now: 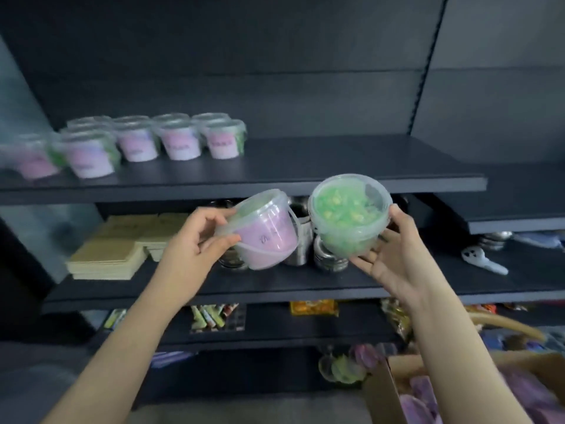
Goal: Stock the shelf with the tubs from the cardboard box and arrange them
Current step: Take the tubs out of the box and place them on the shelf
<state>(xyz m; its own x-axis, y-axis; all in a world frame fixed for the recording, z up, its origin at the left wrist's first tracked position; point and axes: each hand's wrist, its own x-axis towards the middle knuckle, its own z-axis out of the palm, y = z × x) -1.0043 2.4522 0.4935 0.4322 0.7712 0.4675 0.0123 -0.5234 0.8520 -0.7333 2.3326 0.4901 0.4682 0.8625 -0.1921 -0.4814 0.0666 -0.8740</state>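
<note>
My left hand (195, 240) grips a clear lidded tub with a pink label (264, 237), tilted to the left in front of the second shelf. My right hand (394, 261) holds a second clear tub with green contents (348, 215) from below and the side, its lid tipped toward me. The two tubs nearly touch, just under the front edge of the top shelf (305, 169). Several pink-labelled tubs (146, 145) stand in rows at the left of that shelf. The cardboard box (385, 390) sits open at the lower right with purple tubs inside.
The second shelf (275, 286) carries a stack of tan flat packs (116, 249), metal cups (302, 240) behind the held tubs, and a white utensil (483, 260) at the right. Coloured packets (315, 307) lie on the lower shelf. A dark upright post (428, 62) divides the back panel.
</note>
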